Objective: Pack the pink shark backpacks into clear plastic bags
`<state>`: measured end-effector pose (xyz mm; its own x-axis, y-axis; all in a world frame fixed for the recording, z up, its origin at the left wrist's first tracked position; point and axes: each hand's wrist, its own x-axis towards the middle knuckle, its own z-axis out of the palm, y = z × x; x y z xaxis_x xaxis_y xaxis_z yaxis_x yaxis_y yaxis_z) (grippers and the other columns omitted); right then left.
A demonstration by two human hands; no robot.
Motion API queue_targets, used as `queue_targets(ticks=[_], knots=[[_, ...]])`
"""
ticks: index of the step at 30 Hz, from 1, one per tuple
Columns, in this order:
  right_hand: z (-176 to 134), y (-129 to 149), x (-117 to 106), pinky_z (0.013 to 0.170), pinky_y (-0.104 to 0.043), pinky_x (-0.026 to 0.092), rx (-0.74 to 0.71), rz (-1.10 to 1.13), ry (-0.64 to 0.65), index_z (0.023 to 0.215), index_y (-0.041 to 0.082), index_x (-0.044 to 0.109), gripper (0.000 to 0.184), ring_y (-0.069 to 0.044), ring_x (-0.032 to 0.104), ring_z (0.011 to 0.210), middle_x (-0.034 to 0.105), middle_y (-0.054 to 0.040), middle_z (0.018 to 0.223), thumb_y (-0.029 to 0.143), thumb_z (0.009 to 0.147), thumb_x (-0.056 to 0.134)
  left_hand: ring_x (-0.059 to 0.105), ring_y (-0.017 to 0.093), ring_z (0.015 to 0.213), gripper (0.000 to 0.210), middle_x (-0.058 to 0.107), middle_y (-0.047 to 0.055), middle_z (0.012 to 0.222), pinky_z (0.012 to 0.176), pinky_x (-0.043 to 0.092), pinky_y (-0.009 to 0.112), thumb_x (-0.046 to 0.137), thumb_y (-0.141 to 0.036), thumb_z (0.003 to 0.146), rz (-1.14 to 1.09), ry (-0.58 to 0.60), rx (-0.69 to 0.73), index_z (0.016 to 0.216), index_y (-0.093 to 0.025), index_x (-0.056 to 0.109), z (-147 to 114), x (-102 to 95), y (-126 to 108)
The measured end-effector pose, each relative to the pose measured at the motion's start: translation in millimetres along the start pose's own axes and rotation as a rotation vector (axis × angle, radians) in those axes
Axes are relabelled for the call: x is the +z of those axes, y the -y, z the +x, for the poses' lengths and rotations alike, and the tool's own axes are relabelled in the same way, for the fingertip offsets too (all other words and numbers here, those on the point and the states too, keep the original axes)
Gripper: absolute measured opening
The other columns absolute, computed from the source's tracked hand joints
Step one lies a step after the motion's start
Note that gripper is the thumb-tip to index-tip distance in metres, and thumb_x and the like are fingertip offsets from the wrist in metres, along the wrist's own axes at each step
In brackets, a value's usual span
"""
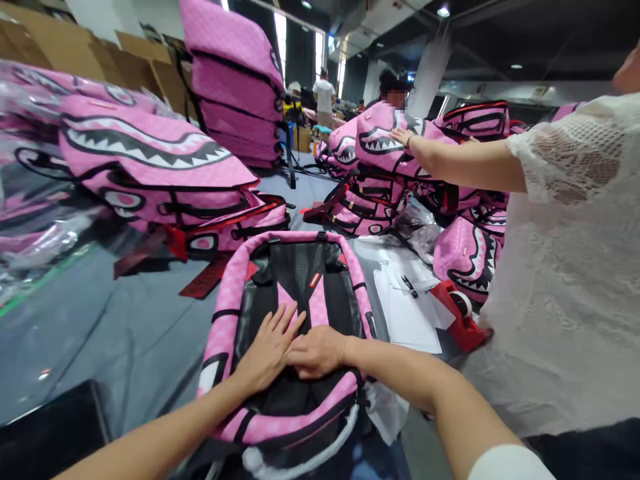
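A pink and black backpack (227,330) lies on the table in front of me, its black back panel and shoulder straps facing up. My left hand (265,347) rests flat on the middle of that panel, fingers stretched out. Right beside it, my right hand (320,350) is closed, its fingers curled down against the panel; what they hold, if anything, is hidden. A small red label (315,280) shows on the panel above my hands. Along the near edge of the backpack runs a whitish wrapped handle (305,463).
Pink shark-mouth backpacks (155,143) lie at left, and a tall pink stack (237,93) stands behind. On the right are white papers (410,313), a red tape dispenser (463,317) and more backpacks (383,143). A co-worker in a white top (575,280) reaches across there.
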<state>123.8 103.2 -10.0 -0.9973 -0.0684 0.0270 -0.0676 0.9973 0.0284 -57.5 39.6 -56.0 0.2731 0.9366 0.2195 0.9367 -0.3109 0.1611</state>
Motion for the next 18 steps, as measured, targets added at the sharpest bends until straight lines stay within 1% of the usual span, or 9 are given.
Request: queue_targets(ticks=[2, 3, 5, 8, 10, 12, 14, 16, 18], knots=[[-11.8, 3.9, -5.6, 0.061, -0.027, 0.045, 0.128, 0.024, -0.124, 0.090, 0.022, 0.067, 0.012, -0.017, 0.069, 0.076, 0.074, -0.0011, 0.085, 0.032, 0.089, 0.058, 0.030, 0.038, 0.153, 0.058, 0.037, 0.018, 0.164, 0.117, 0.034, 0.060, 0.033, -0.043, 0.101, -0.042, 0.090, -0.046, 0.153, -0.020, 0.045, -7.7, -1.9, -10.3], [-17.4, 4.2, -11.3, 0.062, -0.026, 0.046, 0.212, 0.038, -0.197, 0.089, 0.022, 0.067, 0.012, -0.016, 0.069, 0.075, 0.073, -0.0010, 0.081, 0.029, 0.088, 0.058, 0.028, 0.040, 0.153, 0.064, 0.035, 0.019, 0.164, 0.117, 0.032, 0.063, 0.035, -0.052, 0.100, -0.048, 0.090, -0.060, 0.154, -0.019, 0.043, -13.7, -1.0, -18.0], [-24.2, -1.2, -28.9, 0.069, -0.027, 0.049, 0.412, 0.044, -0.342, 0.092, 0.020, 0.068, 0.014, -0.016, 0.068, 0.076, 0.072, -0.0025, 0.080, 0.024, 0.090, 0.055, 0.024, 0.045, 0.153, 0.088, 0.031, 0.024, 0.165, 0.117, 0.027, 0.067, 0.043, -0.074, 0.090, -0.027, 0.005, -0.039, 0.157, -0.018, 0.038, -28.6, 3.9, -36.5], [-17.3, -22.8, -58.9, 0.093, -0.033, 0.051, 0.654, 0.016, -0.480, 0.115, 0.018, 0.068, 0.026, -0.020, 0.067, 0.104, 0.073, -0.0090, 0.108, 0.023, 0.094, 0.053, 0.024, 0.048, 0.152, 0.112, 0.027, 0.026, 0.165, 0.118, 0.022, 0.068, 0.050, -0.090, 0.074, 0.052, -0.182, 0.036, 0.159, -0.018, 0.033, -53.8, 14.6, -59.9], [-4.8, -39.4, -66.2, 0.113, -0.042, 0.041, 0.792, 0.005, -0.490, 0.136, 0.019, 0.060, 0.040, -0.025, 0.053, 0.134, 0.062, -0.0123, 0.141, 0.027, 0.097, 0.055, 0.030, 0.047, 0.150, 0.112, 0.031, 0.023, 0.164, 0.118, 0.025, 0.064, 0.050, -0.091, 0.073, 0.085, -0.244, 0.059, 0.159, -0.020, 0.034, -66.7, 19.2, -61.2], [7.3, -50.9, -55.3, 0.123, -0.048, 0.028, 0.933, 0.027, -0.434, 0.151, 0.018, 0.047, 0.053, -0.028, 0.033, 0.151, 0.041, -0.0123, 0.162, 0.032, 0.100, 0.053, 0.042, 0.045, 0.144, 0.109, 0.039, 0.021, 0.161, 0.115, 0.033, 0.059, 0.051, -0.091, 0.072, 0.072, -0.222, 0.119, 0.157, -0.023, 0.039, -69.2, 17.3, -47.7], [15.8, -55.2, -30.0, 0.125, -0.050, 0.025, 0.997, 0.079, -0.325, 0.157, 0.016, 0.040, 0.057, -0.028, 0.027, 0.155, 0.032, -0.0115, 0.167, 0.036, 0.104, 0.047, 0.058, 0.039, 0.131, 0.096, 0.056, 0.016, 0.150, 0.108, 0.043, 0.051, 0.053, -0.086, 0.077, 0.016, -0.133, 0.156, 0.152, -0.028, 0.047, -55.0, 6.0, -24.6], [20.4, -55.5, -2.8, 0.126, -0.049, 0.025, 1.000, 0.126, -0.259, 0.159, 0.016, 0.036, 0.059, -0.028, 0.024, 0.156, 0.028, -0.0095, 0.168, 0.039, 0.105, 0.043, 0.066, 0.032, 0.120, 0.073, 0.068, 0.010, 0.138, 0.107, 0.046, 0.047, 0.049, -0.075, 0.089, -0.037, -0.064, 0.115, 0.148, -0.032, 0.052, -24.2, -12.6, -1.5], [21.3, -58.2, 12.7, 0.125, -0.050, 0.027, 0.993, 0.145, -0.253, 0.158, 0.015, 0.037, 0.058, -0.029, 0.026, 0.155, 0.027, -0.0096, 0.168, 0.039, 0.105, 0.042, 0.060, 0.033, 0.130, 0.061, 0.065, 0.009, 0.141, 0.115, 0.038, 0.053, 0.046, -0.062, 0.096, -0.022, -0.078, 0.011, 0.148, -0.032, 0.052, 14.7, -30.9, 14.7]])
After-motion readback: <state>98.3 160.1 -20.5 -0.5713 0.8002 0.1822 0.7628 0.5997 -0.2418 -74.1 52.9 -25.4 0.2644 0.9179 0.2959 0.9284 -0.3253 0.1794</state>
